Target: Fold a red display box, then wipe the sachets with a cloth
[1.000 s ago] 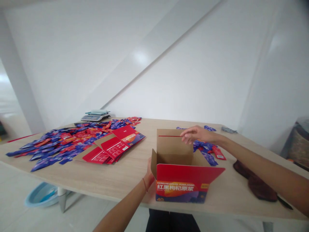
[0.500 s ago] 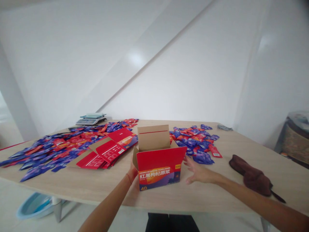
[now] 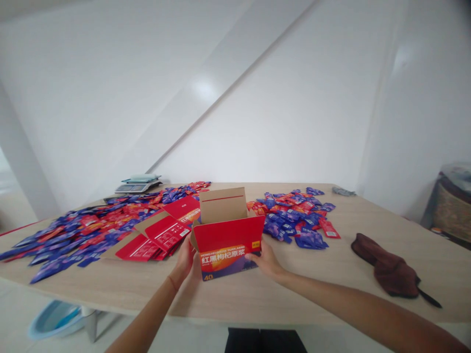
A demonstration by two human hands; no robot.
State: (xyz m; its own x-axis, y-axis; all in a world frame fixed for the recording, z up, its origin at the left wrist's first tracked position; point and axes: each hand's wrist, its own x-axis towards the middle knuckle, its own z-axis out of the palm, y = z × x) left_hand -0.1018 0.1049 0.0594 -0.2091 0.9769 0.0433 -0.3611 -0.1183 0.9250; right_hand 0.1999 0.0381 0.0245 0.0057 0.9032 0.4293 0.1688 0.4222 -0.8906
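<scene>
Between my hands is a red cardboard box point(image 3: 224, 260) with its top flaps up and a purple-orange printed front. My right hand point(image 3: 267, 262) grips its right end, the thumb lying across the front panel. At the left end, my left hand point(image 3: 186, 255) presses against the side, its fingers partly hidden behind the box. Flattened red boxes point(image 3: 167, 233) lie stacked just left of it. A heap of purple and red sachets point(image 3: 294, 213) lies behind the box to the right.
A bigger spread of sachets point(image 3: 91, 225) covers the table's left side, with a scale point(image 3: 138, 185) behind it. On the right lies a brown cloth item point(image 3: 386, 267). A grey cloth point(image 3: 343, 191) rests at the back right. Under the table sits a blue basin point(image 3: 55, 321).
The box has shifted left and slightly away from me. My right hand, apart from the box before, has closed on its right end. My left hand has moved left with it.
</scene>
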